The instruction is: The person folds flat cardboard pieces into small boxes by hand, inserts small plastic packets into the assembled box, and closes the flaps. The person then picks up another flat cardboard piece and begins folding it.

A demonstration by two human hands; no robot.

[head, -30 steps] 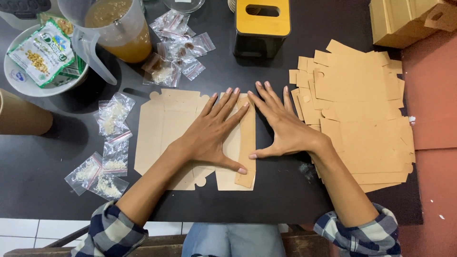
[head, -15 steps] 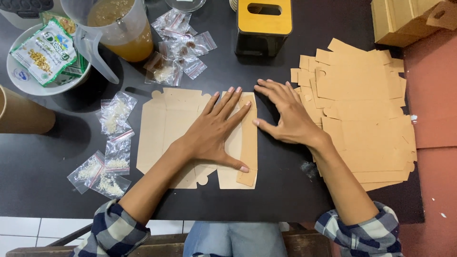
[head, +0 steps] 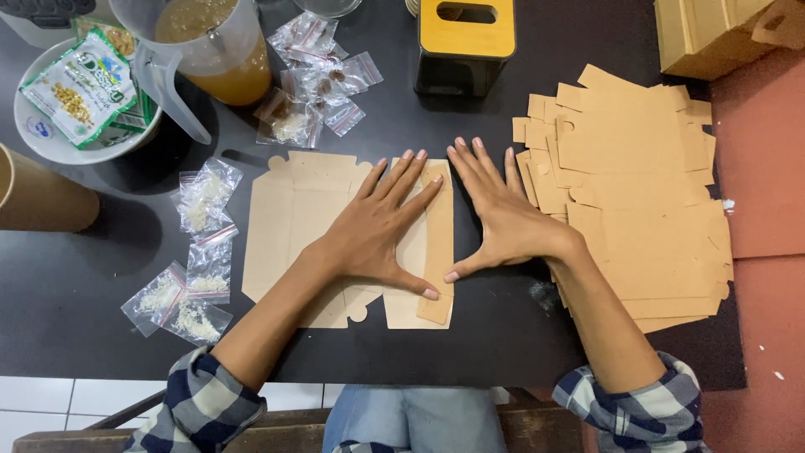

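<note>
We have our left hand (head: 381, 231) spread flat on the unfolded cardboard blank (head: 289, 226) that lies on the dark bench (head: 503, 335), palm down, fingers pressing its folded side strip (head: 438, 252); the grip is released, clasping nothing. Our right hand (head: 503, 218) lies flat too, just beside that strip on the bare bench, thumb reaching toward its lower end and its grip likewise released. To the right sits a loose stack of more cardboard blanks (head: 637, 193), touching our right wrist. The risk we see is the crease coming out crooked: the strip is only pinned by flat fingers, so uneven pressure could let it spring back or skew. Our right forearm could also drag the stack's top sheets out of line. Small plastic bags (head: 197, 268) of white bits lie close at the blank's left edge, and a pitcher (head: 210, 50) of amber liquid stands above; a push of the blank could scatter the bags, and a knock to the pitcher would soak the cardboard.
</note>
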